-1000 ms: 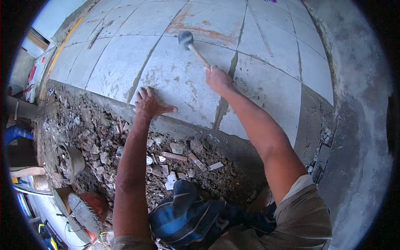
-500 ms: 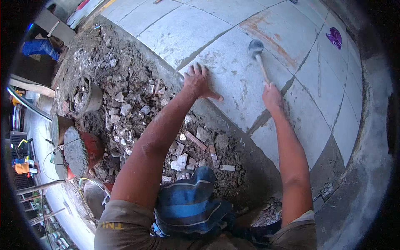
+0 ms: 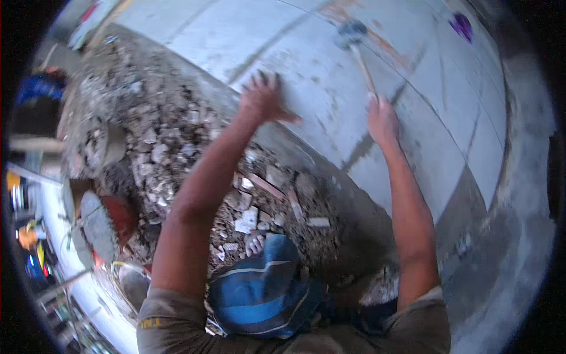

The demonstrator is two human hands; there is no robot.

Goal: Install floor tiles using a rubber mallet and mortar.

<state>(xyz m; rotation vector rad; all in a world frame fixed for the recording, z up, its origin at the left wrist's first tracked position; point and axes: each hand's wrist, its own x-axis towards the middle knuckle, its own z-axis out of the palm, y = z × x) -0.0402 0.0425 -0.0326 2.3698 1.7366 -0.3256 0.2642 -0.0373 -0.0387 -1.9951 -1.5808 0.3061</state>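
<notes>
The rubber mallet (image 3: 352, 36) is hanging over the pale floor tile (image 3: 330, 94), its dark head at the far end of the wooden handle, beyond my fingers. I am gripping the near end of that handle with my right hand (image 3: 382, 118), fingers curled shut around it. I am pressing my left hand (image 3: 262, 100) flat on the same tile, fingers spread open, close to the tile's near edge. Just on the near side of that edge, rubble (image 3: 177, 147) of broken brick and mortar is lying in a heap, running along the tile border toward my knees. A dark grout joint (image 3: 359, 150) is running across the floor on the tile's right side, passing below my right wrist. My blue striped cloth (image 3: 259, 289) is bunching over my lap, nearer to me than the rubble. A red-rimmed pan (image 3: 118, 215) is sitting at the left of the rubble, away from the tile.
</notes>
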